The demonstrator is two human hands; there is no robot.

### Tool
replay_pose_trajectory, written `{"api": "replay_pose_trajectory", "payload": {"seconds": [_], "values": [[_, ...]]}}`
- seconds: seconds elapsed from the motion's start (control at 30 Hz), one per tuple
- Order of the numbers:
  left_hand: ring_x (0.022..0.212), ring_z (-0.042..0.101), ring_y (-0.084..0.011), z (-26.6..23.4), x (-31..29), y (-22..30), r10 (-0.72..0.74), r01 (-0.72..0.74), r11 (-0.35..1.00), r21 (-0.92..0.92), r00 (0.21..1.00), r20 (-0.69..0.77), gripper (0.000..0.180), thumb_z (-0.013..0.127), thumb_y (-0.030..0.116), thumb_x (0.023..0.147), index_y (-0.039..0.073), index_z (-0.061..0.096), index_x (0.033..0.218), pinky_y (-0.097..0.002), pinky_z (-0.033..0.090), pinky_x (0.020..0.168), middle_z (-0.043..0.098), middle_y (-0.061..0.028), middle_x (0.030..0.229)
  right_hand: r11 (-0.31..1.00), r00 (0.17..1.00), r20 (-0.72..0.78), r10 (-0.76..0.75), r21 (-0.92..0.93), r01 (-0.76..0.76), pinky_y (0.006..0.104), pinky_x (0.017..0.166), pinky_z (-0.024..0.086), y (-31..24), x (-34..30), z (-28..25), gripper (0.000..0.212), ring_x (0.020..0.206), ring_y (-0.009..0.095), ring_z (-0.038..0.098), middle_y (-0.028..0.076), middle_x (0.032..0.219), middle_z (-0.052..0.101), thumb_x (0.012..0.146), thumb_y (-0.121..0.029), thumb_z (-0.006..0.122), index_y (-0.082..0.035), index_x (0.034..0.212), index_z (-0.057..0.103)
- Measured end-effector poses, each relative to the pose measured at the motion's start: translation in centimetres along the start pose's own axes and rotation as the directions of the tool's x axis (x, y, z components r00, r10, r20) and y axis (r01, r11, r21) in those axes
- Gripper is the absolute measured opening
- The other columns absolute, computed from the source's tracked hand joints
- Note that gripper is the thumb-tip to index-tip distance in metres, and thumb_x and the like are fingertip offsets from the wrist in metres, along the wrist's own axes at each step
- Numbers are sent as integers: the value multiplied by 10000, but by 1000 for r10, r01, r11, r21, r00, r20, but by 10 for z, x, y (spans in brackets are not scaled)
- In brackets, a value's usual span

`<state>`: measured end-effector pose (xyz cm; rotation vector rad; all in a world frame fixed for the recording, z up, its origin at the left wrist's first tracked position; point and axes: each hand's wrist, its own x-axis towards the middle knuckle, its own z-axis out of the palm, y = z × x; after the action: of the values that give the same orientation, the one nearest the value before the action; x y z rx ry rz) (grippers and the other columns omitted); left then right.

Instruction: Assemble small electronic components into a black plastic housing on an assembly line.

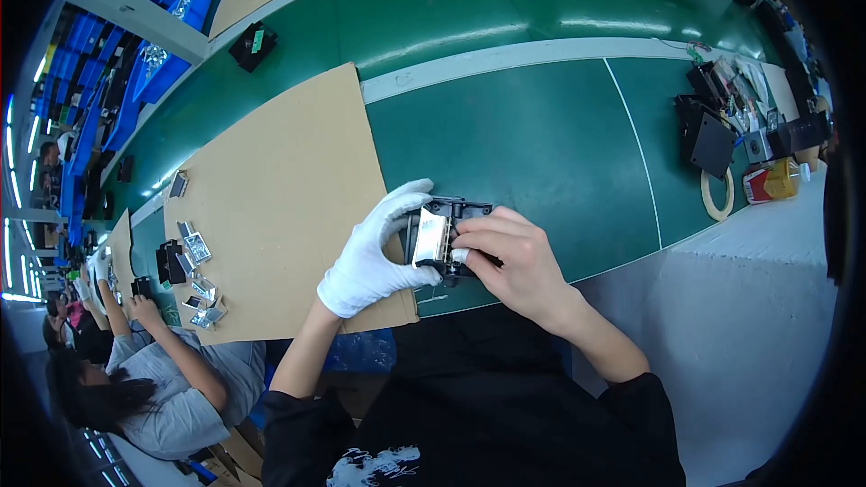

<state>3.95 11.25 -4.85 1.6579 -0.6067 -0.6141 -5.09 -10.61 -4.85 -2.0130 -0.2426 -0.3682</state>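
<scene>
Between my hands, above the front edge of the cardboard, is a small black housing (459,207) with a shiny silver metal plate (431,236) in it. My left hand (372,251), in a white glove, is closed round its left side, thumb in front and fingers at the back. My right hand (516,257) is bare, with a white wrap on one fingertip. Its fingers are bent together against the right side of the housing, beside the plate's edge. Whether a small part sits between these fingertips is hidden.
A cardboard sheet (280,198) covers the green table (514,144) at left. Several silver metal parts (197,246) lie on its left side. Black boxes (708,142), a tape roll (717,197) and a yellow bottle (774,182) stand at right. A co-worker (171,388) sits at left.
</scene>
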Motion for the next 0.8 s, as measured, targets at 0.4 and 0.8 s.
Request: {"api": "replay_pose_trajectory", "payload": {"seconds": [0.4, 0.8], "values": [[1516, 386, -355, -1, -1, -10, -1, 9, 980, -200, 999, 41, 931, 967, 6, 598, 112, 526, 1410, -522, 301, 1272, 375, -177, 1653, 998, 1000, -10, -19, 66, 19, 298, 699, 500, 2, 0, 3, 175, 789, 209, 600, 77, 1058, 761, 762, 92, 722, 18, 918, 746], [1496, 397, -351, -2, 0, -6, -44, 53, 973, -225, 998, 44, 737, 841, -49, 741, 82, 506, 1384, -495, 326, 1251, 381, -205, 1632, 1000, 1000, -15, 10, 9, -10, 300, 684, 507, 0, 1, 8, 178, 772, 209, 611, 93, 1034, 775, 759, 99, 718, 35, 921, 753]]}}
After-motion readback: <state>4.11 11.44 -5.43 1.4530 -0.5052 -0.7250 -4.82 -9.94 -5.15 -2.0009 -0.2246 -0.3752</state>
